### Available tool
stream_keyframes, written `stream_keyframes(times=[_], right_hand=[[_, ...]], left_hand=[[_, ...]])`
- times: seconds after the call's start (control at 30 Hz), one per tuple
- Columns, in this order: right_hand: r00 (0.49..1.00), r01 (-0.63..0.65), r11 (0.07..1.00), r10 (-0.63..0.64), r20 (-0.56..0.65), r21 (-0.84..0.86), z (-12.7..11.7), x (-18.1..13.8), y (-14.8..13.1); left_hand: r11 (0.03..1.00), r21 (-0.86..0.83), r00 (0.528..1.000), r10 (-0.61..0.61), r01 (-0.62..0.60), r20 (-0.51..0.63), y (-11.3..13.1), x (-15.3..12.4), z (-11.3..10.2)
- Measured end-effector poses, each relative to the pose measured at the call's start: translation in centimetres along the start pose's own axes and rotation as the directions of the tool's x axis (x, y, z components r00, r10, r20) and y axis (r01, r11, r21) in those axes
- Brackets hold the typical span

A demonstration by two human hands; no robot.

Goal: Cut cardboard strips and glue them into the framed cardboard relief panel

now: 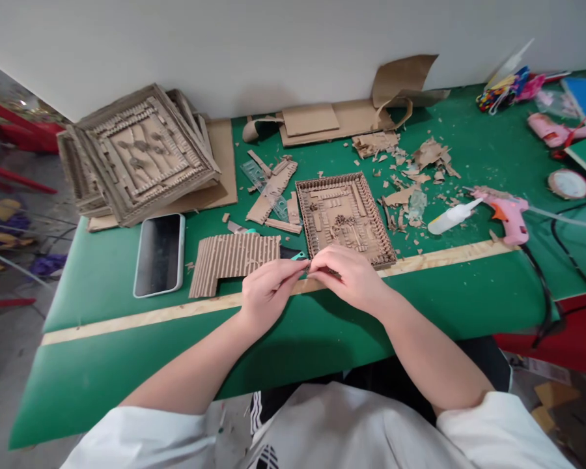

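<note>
My left hand and my right hand meet over the green table's front part, both pinched together on a tiny cardboard piece between the fingertips. Just beyond them lies a cardboard picture frame filled with small cardboard bits. A corrugated cardboard sheet lies left of the hands, with a teal-tipped tool beside it.
A phone lies at the left. A stack of finished cardboard frames sits at the back left. Cardboard scraps, a white glue bottle and a pink glue gun with its cable lie right. Flat cardboard rests by the wall.
</note>
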State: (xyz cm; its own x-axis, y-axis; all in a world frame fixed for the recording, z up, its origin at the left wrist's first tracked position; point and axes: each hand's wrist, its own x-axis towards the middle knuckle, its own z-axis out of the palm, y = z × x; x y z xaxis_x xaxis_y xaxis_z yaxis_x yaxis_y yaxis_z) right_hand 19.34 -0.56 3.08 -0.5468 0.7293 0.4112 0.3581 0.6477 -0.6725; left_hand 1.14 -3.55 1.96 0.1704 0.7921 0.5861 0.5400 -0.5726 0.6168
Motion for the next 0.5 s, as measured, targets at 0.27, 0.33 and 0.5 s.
stream_keyframes(times=[0.27,0.33,0.5], right_hand=[[0.997,-0.043,0.999,0.043,-0.067,-0.002,-0.07,-0.04,0.18],[0.996,-0.049,0.998,0.051,-0.074,0.027,-0.10,-0.03,0.14],[0.993,-0.009,0.996,0.019,-0.117,0.085,-0.17,0.10,0.03]], left_hand=[[0.995,-0.104,0.994,0.019,-0.008,0.107,-0.15,0.36,-0.23],[0.990,-0.140,0.990,-0.017,0.036,0.137,-0.27,0.46,-0.40],[0.964,-0.241,0.985,-0.077,0.114,0.156,-0.65,0.42,-0.49]])
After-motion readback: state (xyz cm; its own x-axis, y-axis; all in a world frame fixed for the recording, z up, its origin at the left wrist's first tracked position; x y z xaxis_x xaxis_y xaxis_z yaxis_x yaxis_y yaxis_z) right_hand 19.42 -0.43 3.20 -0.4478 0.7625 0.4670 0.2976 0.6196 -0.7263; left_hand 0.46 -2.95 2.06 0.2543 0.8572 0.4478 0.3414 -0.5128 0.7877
